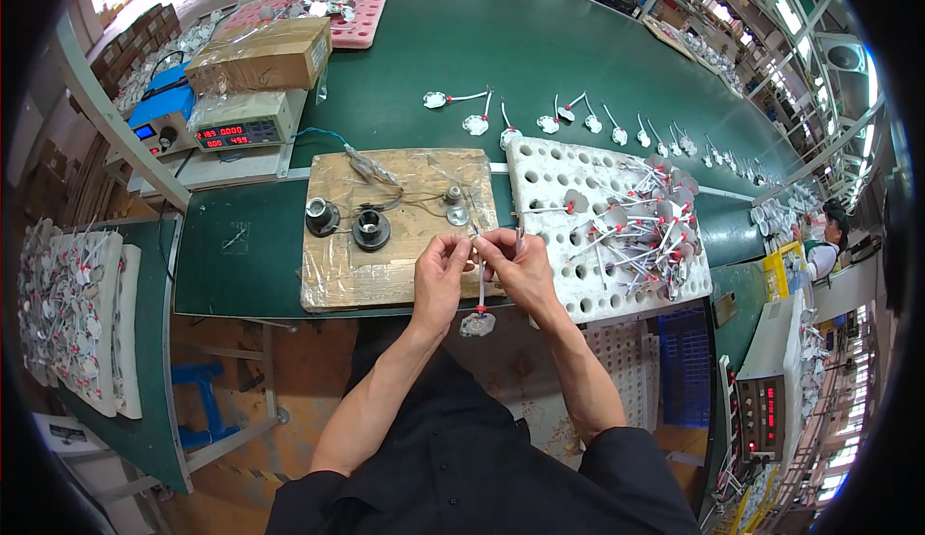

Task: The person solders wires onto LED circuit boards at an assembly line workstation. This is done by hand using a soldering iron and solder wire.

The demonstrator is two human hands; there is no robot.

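Your left hand [440,282] and right hand [521,273] are both closed, with the fingertips of each pinched on the lead of 1 wired disc part [478,325]. The 2 sets of fingertips meet over the near right portion of the wooden board [356,286]. The part hangs below your fingers — its pale lead runs down between the hands to a red collar, and the grey disc sits beneath it, past the near edge of the board and between your 2 forearms.

Your fingers cover the upper end of the lead. Thin strands or tips show just above them; these are too small to identify. A slim, upright item shows at your right hand, but you cannot tell from this view whether it is a wire or a tool. Your palms are hidden.

To your right, the white perforated tray [605,309] bears a pile of similar parts [665,215] — they overlap, so single leads are hard to trace. Your right hand lies just beside this tray. On the board, 2 black round fixtures [370,230] stand beyond your left hand.
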